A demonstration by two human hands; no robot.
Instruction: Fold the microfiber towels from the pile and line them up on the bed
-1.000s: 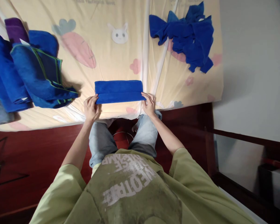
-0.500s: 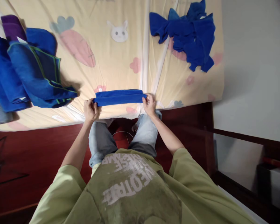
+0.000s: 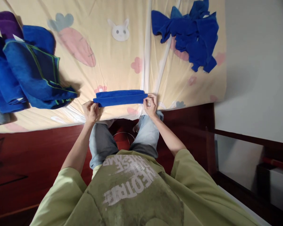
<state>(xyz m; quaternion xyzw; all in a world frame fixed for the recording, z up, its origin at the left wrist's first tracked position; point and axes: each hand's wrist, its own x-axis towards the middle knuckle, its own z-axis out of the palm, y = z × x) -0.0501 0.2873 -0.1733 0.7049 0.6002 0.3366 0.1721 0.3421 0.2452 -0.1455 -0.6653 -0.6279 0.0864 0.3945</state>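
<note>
A blue cloth (image 3: 121,98), folded into a long narrow strip, lies near the front edge of the bed. At its left end, my left hand (image 3: 91,111) pinches the corner between thumb and fingers. My right hand (image 3: 150,105) grips the opposite end in the same way. The strip runs straight between both hands, with a second folded layer showing along its far side. Parts of the fingertips are hidden against the fabric.
The bed (image 3: 118,69) wears a yellow sheet printed with carrots and rabbits. Crumpled blue cloths (image 3: 191,34) lie at the far right. Folded blue cloths (image 3: 28,72) and a purple cloth (image 3: 9,25) are at the left. A white wall (image 3: 257,69) stands on the right.
My left hand has shifted very slightly left along with its end of the strip. My right hand keeps its hold almost in place.
</note>
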